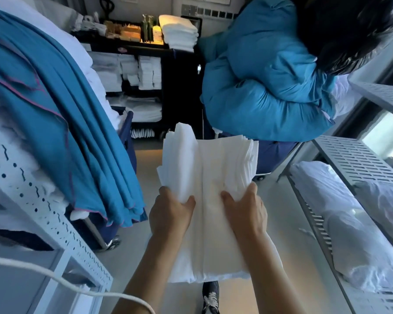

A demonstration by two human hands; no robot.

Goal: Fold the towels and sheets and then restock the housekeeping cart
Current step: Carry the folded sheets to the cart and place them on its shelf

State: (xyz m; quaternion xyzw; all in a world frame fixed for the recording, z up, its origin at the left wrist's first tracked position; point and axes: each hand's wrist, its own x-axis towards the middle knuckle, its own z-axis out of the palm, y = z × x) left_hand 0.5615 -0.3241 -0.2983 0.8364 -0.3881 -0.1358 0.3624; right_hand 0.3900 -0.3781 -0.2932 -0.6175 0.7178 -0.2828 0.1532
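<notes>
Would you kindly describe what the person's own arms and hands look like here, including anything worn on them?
Both forearms are bare, no sleeves showing. The left hand and right hand wear no gloves; no rings, watch or markings are visible.

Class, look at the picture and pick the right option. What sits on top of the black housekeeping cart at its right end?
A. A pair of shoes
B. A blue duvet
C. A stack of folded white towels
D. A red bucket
C: a stack of folded white towels rests on the top of the black housekeeping cart, beside the bottles.
</notes>
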